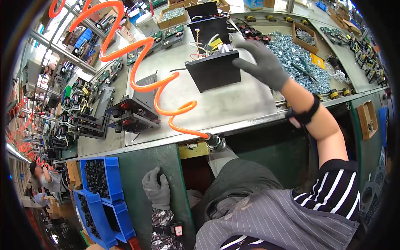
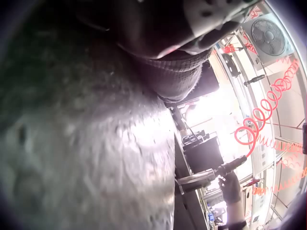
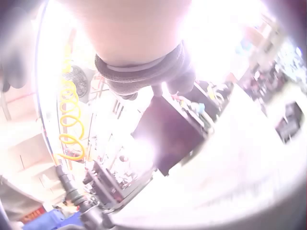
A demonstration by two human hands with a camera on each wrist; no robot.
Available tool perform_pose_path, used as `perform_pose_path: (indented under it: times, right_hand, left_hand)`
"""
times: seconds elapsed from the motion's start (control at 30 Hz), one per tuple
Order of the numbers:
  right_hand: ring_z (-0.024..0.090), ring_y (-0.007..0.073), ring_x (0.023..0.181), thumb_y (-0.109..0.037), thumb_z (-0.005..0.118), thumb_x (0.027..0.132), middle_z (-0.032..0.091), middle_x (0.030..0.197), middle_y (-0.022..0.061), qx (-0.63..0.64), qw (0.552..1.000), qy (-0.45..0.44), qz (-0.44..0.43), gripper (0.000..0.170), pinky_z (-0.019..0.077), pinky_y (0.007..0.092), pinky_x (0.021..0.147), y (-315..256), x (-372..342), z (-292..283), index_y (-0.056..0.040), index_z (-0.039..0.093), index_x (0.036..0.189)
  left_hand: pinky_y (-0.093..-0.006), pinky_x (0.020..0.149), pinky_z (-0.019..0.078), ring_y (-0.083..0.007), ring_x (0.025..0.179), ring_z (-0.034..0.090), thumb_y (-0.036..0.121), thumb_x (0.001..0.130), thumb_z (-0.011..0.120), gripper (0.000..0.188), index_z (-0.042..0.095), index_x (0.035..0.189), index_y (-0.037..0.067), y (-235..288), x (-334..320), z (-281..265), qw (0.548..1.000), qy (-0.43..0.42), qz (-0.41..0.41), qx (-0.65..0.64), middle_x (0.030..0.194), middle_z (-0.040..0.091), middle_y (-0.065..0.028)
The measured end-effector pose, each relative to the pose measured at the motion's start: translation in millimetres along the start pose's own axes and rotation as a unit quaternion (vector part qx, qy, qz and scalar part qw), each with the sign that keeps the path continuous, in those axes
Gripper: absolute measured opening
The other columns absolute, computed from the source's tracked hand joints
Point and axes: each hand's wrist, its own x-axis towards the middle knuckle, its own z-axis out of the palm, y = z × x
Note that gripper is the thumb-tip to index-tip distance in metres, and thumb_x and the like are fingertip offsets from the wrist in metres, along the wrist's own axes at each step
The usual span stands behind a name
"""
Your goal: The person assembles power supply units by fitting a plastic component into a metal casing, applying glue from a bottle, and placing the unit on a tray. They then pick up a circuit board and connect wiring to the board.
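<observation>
A black metal case point(image 1: 214, 74) with wires and electronic parts along its top stands on the workbench. My gloved right hand point(image 1: 264, 64) is at the case's upper right corner, its fingers extended and thumb apart. In the right wrist view, the glove point(image 3: 144, 76) overlaps the upper edge of the dark case point(image 3: 170, 134). My gloved left hand point(image 1: 157, 190) is low in front of the bench, over a green panel point(image 1: 137, 183), fingers loosely bent and holding nothing. An orange coiled air hose point(image 1: 160, 93) runs down to a dark fitting on a metal air tool point(image 1: 216, 143) at the bench edge.
Black fan assemblies point(image 1: 131, 114) sit left of the case. Another black case point(image 1: 208, 31) stands behind it. Loose metal hardware point(image 1: 293, 58) is heaped at right, with pliers point(image 1: 306, 71) on top. Blue bins point(image 1: 100, 177) of black parts are at lower left.
</observation>
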Motion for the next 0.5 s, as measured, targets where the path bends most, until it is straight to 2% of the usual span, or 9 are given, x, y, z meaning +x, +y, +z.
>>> perform_pose_path:
  times: [0.03, 0.07, 0.13, 0.17, 0.23, 0.37, 0.43, 0.47, 0.5]
  right_hand:
    - [0.051, 0.0333, 0.112, -0.041, 0.068, 0.078, 0.054, 0.122, 0.0169, -0.028, 0.998, 0.006, -0.052, 0.057, 0.0403, 0.0388, 0.096, 3.0, 16.4, 4.0, -0.0068, 0.053, 0.121]
    - [0.049, 0.0335, 0.116, -0.044, 0.068, 0.075, 0.053, 0.124, 0.0171, -0.064, 0.996, -0.019, -0.060, 0.065, 0.0383, 0.0394, 0.100, 5.6, 29.8, 13.6, -0.0069, 0.051, 0.126]
    - [0.048, 0.0315, 0.119, -0.049, 0.070, 0.070, 0.053, 0.126, 0.0169, -0.044, 0.992, -0.118, -0.005, 0.077, 0.0381, 0.0390, 0.100, 5.4, 51.6, 32.8, -0.0081, 0.047, 0.131]
    - [0.051, 0.0313, 0.116, -0.049, 0.071, 0.068, 0.053, 0.125, 0.0173, -0.074, 0.970, -0.225, 0.046, 0.079, 0.0414, 0.0367, 0.096, -0.1, 62.0, 37.5, -0.0087, 0.047, 0.132]
    - [0.056, 0.0293, 0.107, -0.043, 0.074, 0.067, 0.055, 0.121, 0.0149, -0.054, 0.937, -0.332, 0.097, 0.069, 0.0439, 0.0369, 0.092, -12.7, 73.6, 35.0, -0.0070, 0.056, 0.123]
    - [0.057, 0.0284, 0.103, -0.040, 0.075, 0.067, 0.058, 0.112, 0.0131, -0.062, 0.922, -0.378, 0.051, 0.055, 0.0468, 0.0355, 0.085, 0.4, 74.6, 44.8, -0.0074, 0.064, 0.110]
    - [0.057, 0.0286, 0.099, -0.034, 0.076, 0.067, 0.058, 0.106, 0.0127, -0.042, 0.947, -0.318, 0.026, 0.041, 0.0474, 0.0359, 0.082, 4.7, 66.4, 40.1, -0.0094, 0.068, 0.099]
    - [0.056, 0.0292, 0.097, -0.028, 0.077, 0.067, 0.057, 0.108, 0.0130, 0.028, 0.938, -0.342, 0.048, 0.035, 0.0476, 0.0356, 0.082, 13.5, 60.6, 41.2, -0.0114, 0.067, 0.096]
    - [0.056, 0.0308, 0.097, -0.026, 0.078, 0.065, 0.056, 0.112, 0.0141, 0.019, 0.960, -0.277, -0.019, 0.034, 0.0475, 0.0366, 0.081, 14.8, 48.9, 37.9, -0.0133, 0.067, 0.094]
  left_hand:
    - [-0.0375, 0.087, 0.0449, -0.0305, 0.097, 0.055, 0.008, 0.078, 0.061, 0.028, 0.062, 0.106, 0.005, 0.5, -2.1, -0.5, 1.000, -0.001, 0.002, -0.001, 0.103, 0.057, -0.0141]
    - [-0.0376, 0.088, 0.0442, -0.0299, 0.099, 0.055, 0.007, 0.078, 0.061, 0.028, 0.062, 0.105, 0.005, -0.4, -1.9, 0.1, 1.000, -0.005, -0.009, 0.000, 0.104, 0.056, -0.0140]
    - [-0.0376, 0.089, 0.0436, -0.0293, 0.100, 0.054, 0.006, 0.078, 0.061, 0.028, 0.062, 0.105, 0.005, -1.4, -0.6, 1.4, 1.000, -0.006, -0.015, -0.001, 0.106, 0.056, -0.0138]
    - [-0.0376, 0.089, 0.0438, -0.0291, 0.100, 0.054, 0.006, 0.078, 0.061, 0.028, 0.062, 0.105, 0.005, -3.3, -1.9, 1.6, 1.000, -0.007, -0.019, -0.014, 0.105, 0.056, -0.0137]
    - [-0.0376, 0.089, 0.0440, -0.0288, 0.100, 0.054, 0.006, 0.078, 0.061, 0.028, 0.062, 0.105, 0.005, -6.5, -2.2, 2.7, 0.999, -0.010, -0.022, -0.028, 0.104, 0.056, -0.0136]
    - [-0.0404, 0.090, 0.0425, -0.0305, 0.100, 0.053, 0.009, 0.076, 0.062, 0.027, 0.064, 0.104, 0.006, -9.2, -4.0, 7.5, 0.997, -0.012, -0.050, -0.061, 0.105, 0.056, -0.0144]
    - [-0.0406, 0.089, 0.0426, -0.0306, 0.100, 0.053, 0.009, 0.077, 0.062, 0.027, 0.064, 0.103, 0.006, -9.8, -4.7, 5.3, 0.996, -0.010, -0.057, -0.068, 0.105, 0.056, -0.0144]
    - [-0.0409, 0.089, 0.0425, -0.0307, 0.100, 0.052, 0.010, 0.077, 0.062, 0.026, 0.064, 0.103, 0.007, -9.2, -4.4, 3.8, 0.997, -0.016, -0.051, -0.052, 0.105, 0.056, -0.0144]
    - [-0.0412, 0.089, 0.0424, -0.0308, 0.100, 0.052, 0.011, 0.077, 0.061, 0.026, 0.064, 0.102, 0.007, -7.7, -3.3, 2.9, 0.998, -0.021, -0.046, -0.036, 0.105, 0.056, -0.0144]
